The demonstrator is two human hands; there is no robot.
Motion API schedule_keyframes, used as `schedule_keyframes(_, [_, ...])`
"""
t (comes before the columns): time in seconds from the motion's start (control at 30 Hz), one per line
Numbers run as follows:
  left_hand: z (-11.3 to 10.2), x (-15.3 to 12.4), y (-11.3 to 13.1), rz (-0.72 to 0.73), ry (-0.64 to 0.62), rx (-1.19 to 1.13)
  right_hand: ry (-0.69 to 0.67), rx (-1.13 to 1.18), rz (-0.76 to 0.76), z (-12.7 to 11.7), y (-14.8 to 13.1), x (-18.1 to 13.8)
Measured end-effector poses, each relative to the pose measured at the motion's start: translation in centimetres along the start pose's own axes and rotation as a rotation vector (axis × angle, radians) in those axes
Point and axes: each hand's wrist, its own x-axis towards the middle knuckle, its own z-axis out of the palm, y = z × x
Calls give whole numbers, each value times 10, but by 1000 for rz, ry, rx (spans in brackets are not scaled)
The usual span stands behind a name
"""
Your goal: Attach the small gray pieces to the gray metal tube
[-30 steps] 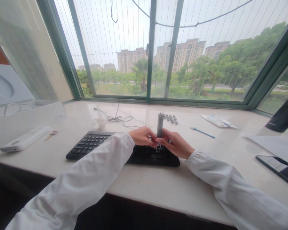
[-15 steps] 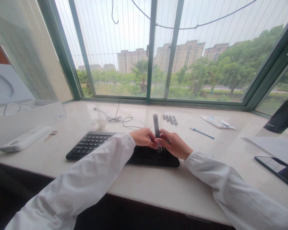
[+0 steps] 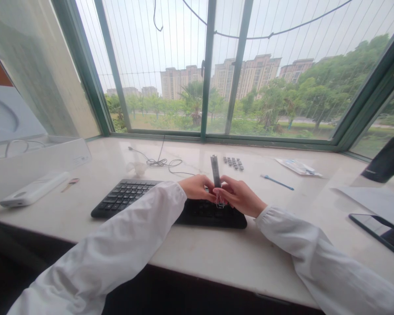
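A black keyboard (image 3: 128, 197) lies on the pale marble sill in front of me. Over its right half both my hands meet. My right hand (image 3: 239, 197) is closed on a slim grey keycap puller (image 3: 215, 170) that stands upright, its wire loops pointing down at the keys. My left hand (image 3: 197, 187) is closed beside it, fingertips pinching at the tool's lower end. Several loose dark keycaps (image 3: 233, 162) lie in rows behind the hands.
A white remote-like device (image 3: 34, 189) lies at the left, near a white box (image 3: 36, 153). A coiled cable (image 3: 159, 162) sits behind the keyboard. A blue stick (image 3: 277, 182), a plastic packet (image 3: 298, 166), a phone (image 3: 379, 234) and a black object (image 3: 387, 159) are at the right.
The puller has turned edge-on and dipped slightly toward the keys. Both hands have stayed over the keyboard's right half.
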Motion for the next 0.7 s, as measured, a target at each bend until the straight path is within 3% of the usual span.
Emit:
schedule_keyframes(0.2, [1, 1, -2, 17, 9, -7, 21, 132, 81, 2, -11, -4])
schedule_keyframes(0.4, [5, 2, -5, 20, 17, 8, 77, 102, 166, 5, -21, -6])
schedule_keyframes(0.7, [4, 2, 2, 37, 6, 17, 62, 86, 147, 3, -22, -7])
